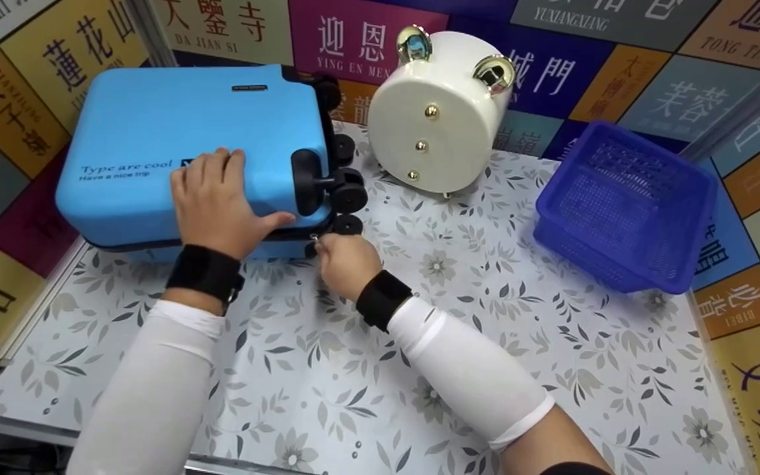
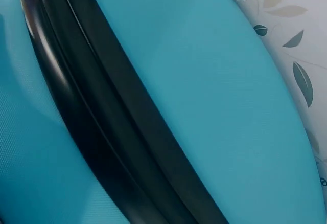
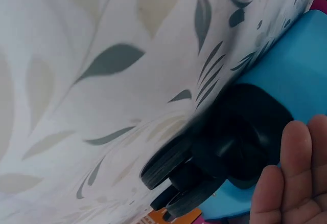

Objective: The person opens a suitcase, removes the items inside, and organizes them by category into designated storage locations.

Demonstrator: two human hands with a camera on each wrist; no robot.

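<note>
Blue suitcase (image 1: pixel 202 125) lies at the left of the table (image 1: pixel 505 316).
A person's left grip (image 1: pixel 212 201) rests spread on its top; the right grip (image 1: pixel 351 264) pinches the zip pull (image 1: pixel 315 238) at the near right corner. A white case (image 1: pixel 436 125) stands on the far side, a blue basket (image 1: pixel 617 260) right.

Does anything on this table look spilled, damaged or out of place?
Nothing stands out: the suitcase lies flat under the left hand, the basket stands apart, and I see no spill or damage.
</note>
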